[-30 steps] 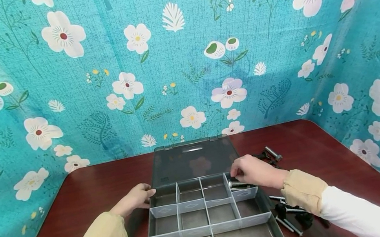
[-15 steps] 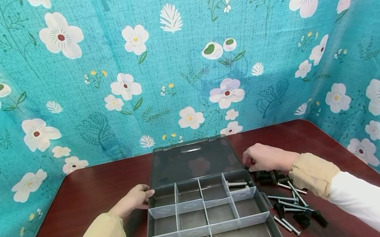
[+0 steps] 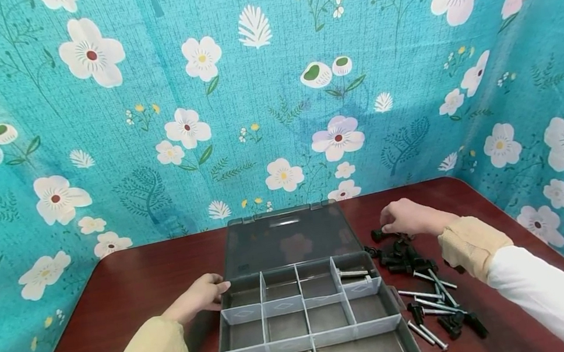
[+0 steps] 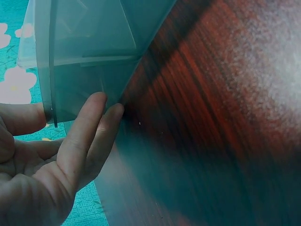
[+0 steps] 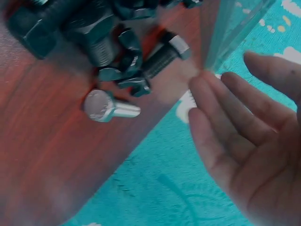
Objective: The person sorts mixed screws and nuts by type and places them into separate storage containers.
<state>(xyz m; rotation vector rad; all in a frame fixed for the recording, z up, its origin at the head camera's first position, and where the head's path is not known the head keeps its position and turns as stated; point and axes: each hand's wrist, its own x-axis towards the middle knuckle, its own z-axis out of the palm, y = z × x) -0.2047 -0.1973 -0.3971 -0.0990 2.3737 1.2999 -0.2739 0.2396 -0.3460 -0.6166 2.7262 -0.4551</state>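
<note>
A grey plastic organizer box point(image 3: 309, 332) lies with its lid point(image 3: 290, 239) folded back, its tray divided into several compartments. My left hand point(image 3: 203, 292) touches the box's left wall; in the left wrist view, the thumb meets the rim and straight fingers point(image 4: 86, 127) rest along the outer side. Bolts point(image 3: 353, 273) lie in the back right compartment. My right hand point(image 3: 414, 217) hovers by the pile of black hardware point(image 3: 400, 255), beyond the box's right side. In the right wrist view, its fingers are loosely bent with nothing between them, near a silver bolt point(image 5: 110, 107) and black wing-shaped fasteners point(image 5: 129, 61).
Long silver screws point(image 3: 428, 334) and black knob-like pieces point(image 3: 450, 322) lie scattered right of the box on the dark red table point(image 3: 156, 268). A turquoise flowered cloth point(image 3: 253, 115) hangs behind and at both sides.
My right hand has moved from the back right compartment, across the box's edge, to the far end of the hardware pile. The left hand has stayed at the box's left wall.
</note>
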